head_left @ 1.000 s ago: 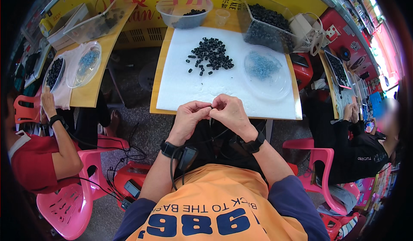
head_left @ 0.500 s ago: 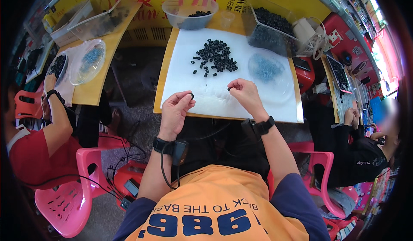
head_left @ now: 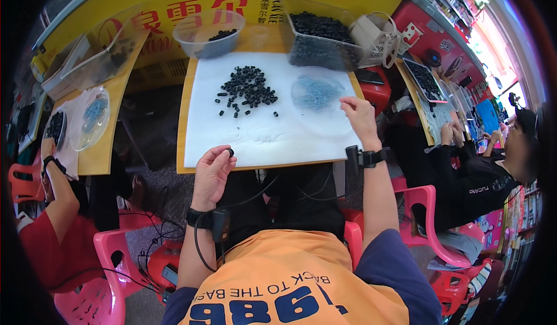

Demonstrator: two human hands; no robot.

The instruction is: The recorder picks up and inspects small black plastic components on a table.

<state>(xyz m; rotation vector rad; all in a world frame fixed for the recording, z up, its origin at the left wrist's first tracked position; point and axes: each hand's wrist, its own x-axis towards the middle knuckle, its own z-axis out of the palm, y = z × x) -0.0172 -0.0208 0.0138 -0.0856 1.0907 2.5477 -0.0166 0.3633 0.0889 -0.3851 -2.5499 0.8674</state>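
Note:
My left hand is closed in a pinch on a small black cylindrical part, just off the front edge of the white-covered table. Farther right, my right hand is over the right side of a clear round tray. Its thumb and forefinger are pressed together; whatever they may hold is too small to make out. Tiny pale-blue pieces lie heaped in that tray. Left of it, a loose pile of black cylindrical parts spreads over the white sheet.
Along the back stand a clear bowl and a clear bin full of black parts. A white basket sits beside the bin. People work at side tables left and right. Pink chairs and cables surround my seat.
My right hand has moved right, from the white sheet to the tray of pale-blue pieces. My left hand still pinches its black part. The whole view has shifted.

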